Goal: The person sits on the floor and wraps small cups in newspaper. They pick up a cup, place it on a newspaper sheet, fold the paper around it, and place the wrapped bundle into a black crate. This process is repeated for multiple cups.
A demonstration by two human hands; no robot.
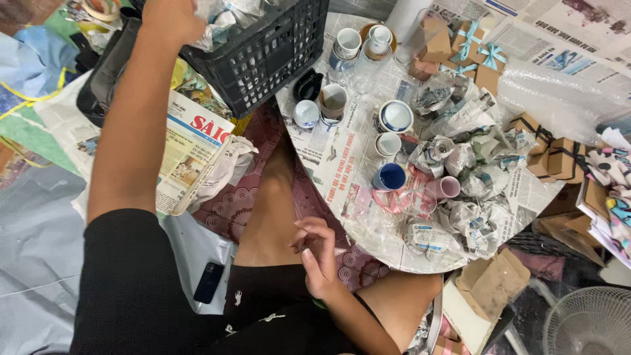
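left hand [172, 18] in black crate [263, 56], right hand [319, 253] idle, cups [389, 177] on table [342, 164]

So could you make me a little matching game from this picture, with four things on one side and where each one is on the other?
Things:
1. left hand
2. right hand
3. phone
4. blue cup

Places:
A. on the newspaper-covered round table
B. on the floor by the left thigh
C. up at the black crate, on crumpled paper
D. resting over the lap, fingers curled

Pairs: 1-C, 2-D, 3-B, 4-A
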